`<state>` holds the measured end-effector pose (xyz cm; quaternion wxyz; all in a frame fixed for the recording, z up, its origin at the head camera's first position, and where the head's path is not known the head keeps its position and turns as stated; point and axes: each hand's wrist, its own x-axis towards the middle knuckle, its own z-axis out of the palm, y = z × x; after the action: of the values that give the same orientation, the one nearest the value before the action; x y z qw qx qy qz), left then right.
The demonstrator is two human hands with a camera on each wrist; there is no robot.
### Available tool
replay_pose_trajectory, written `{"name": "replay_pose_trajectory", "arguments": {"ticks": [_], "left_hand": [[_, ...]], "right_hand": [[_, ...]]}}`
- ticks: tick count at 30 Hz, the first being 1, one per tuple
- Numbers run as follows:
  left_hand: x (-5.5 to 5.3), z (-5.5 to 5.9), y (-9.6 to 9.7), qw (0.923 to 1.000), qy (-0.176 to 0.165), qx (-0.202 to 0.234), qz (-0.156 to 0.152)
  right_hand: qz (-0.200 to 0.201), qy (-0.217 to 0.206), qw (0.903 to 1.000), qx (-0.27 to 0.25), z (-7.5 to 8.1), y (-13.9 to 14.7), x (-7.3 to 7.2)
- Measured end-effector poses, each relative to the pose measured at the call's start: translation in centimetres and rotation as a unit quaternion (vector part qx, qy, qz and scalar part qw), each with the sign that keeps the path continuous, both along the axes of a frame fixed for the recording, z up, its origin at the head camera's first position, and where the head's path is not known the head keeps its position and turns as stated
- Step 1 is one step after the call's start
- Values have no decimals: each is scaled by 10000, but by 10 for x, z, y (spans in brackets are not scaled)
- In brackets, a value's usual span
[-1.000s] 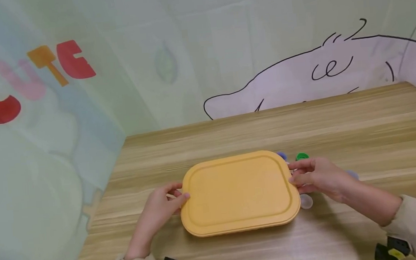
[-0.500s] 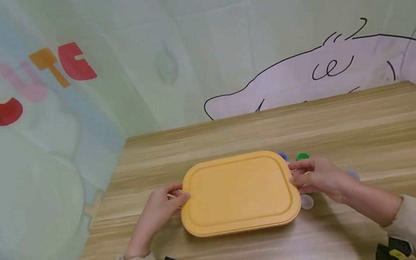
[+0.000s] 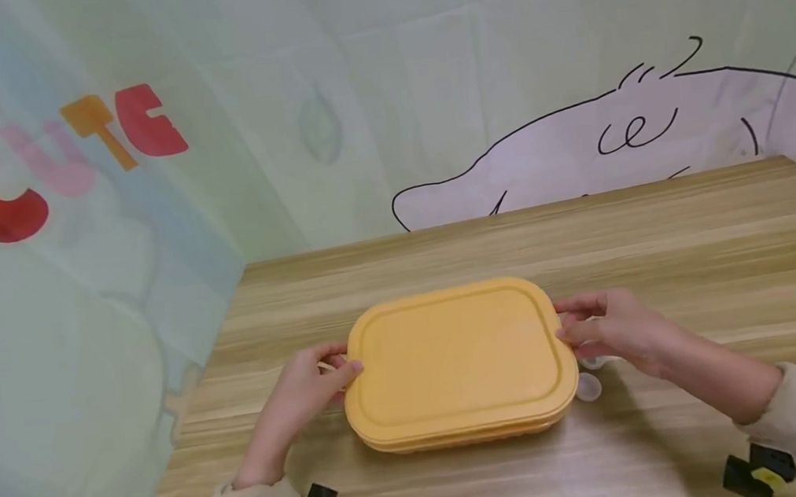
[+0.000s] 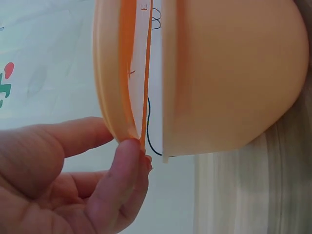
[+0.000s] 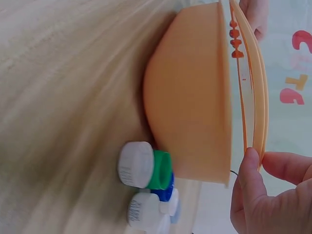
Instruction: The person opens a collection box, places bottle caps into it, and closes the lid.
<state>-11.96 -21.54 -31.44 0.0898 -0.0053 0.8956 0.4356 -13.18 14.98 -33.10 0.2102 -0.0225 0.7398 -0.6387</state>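
Head view: you are clamping the yellow lid (image 3: pixel 457 358) at its two short ends, thumb and fingers of your left hand (image 3: pixel 305 383) and right hand (image 3: pixel 624 331) pinching its rim. You are holding it just above the box (image 4: pixel 234 78), a gap showing between; the box is resting on the table (image 3: pixel 407 267), beside bottle caps (image 5: pixel 135 164).

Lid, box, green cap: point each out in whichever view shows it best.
Lid (image 3: pixel 459 359): head view, middle of its top face.
Box (image 5: pixel 190 97): right wrist view, outer side wall.
Green cap (image 5: pixel 160 170): right wrist view, its visible side.
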Motion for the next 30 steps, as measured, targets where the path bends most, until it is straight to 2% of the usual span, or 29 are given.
{"name": "replay_pose_trajectory", "arguments": {"ticks": [12,16,23,30], "left_hand": [[-13,15,-1,9997,-1,184,-176],[-22,14,-2,9990,-25,382,-215],[-39,12,-6,9966,-188,772,-238],[-56,11,-8,9955,-303,896,31]], "right_hand": [[124,141,9998,61,20,4,-15],[184,104,9997,149,24,6,-23],[240,-254,9994,11,25,9,-39],[419,-272,9988,-4,29,6,-57]]}}
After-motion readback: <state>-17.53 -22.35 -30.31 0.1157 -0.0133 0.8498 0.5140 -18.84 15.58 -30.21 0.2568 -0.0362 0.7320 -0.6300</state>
